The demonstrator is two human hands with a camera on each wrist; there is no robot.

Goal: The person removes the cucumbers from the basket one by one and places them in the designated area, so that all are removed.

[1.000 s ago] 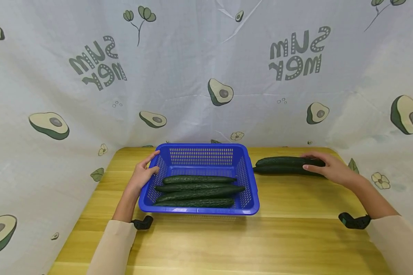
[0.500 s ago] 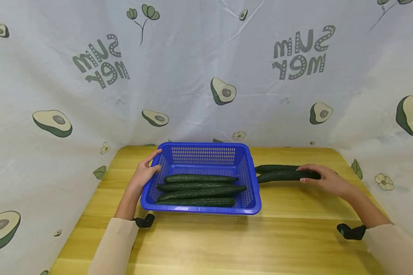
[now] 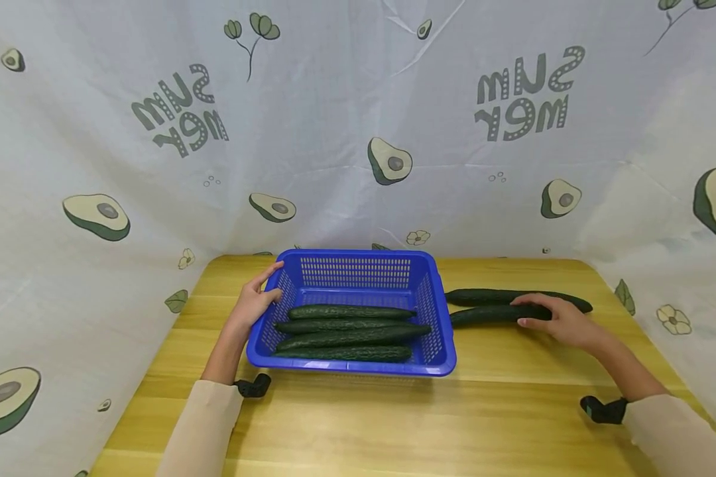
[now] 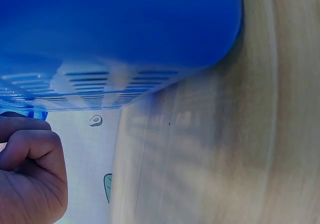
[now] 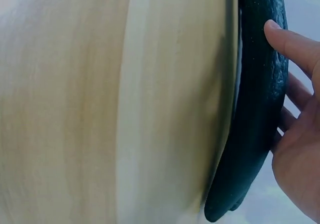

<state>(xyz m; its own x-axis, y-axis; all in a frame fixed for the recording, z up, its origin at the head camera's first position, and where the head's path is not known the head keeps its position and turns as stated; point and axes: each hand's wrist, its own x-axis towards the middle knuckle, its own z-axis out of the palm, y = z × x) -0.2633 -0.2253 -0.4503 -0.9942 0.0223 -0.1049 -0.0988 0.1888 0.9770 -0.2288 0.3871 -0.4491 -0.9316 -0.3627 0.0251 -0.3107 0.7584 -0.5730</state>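
Observation:
A blue perforated plastic basket (image 3: 358,366) stands mid-table with several dark green cucumbers (image 3: 352,311) lying side by side across its front half. My left hand (image 3: 252,306) grips its left rim, thumb over the inner side; the left wrist view shows that hand's curled fingers (image 4: 37,146) by the basket wall. To the right of the basket, my right hand (image 3: 563,322) holds the nearer of two cucumbers (image 3: 489,315) by its right part. In the right wrist view the thumb (image 5: 287,41) lies on that cucumber's near side, the other fingers behind it. The farther cucumber (image 3: 483,296) lies on the table.
The light wooden table (image 3: 358,424) ends at the back against a hanging white cloth (image 3: 334,132) printed with avocados and lettering. Black wrist-worn devices (image 3: 253,386) sit at both sleeves. The left ends of the two outer cucumbers lie close to the basket's right wall.
My right hand first lay over both outer cucumbers; it has drawn the nearer one forward, leaving a gap between them. My left hand keeps its place on the basket rim.

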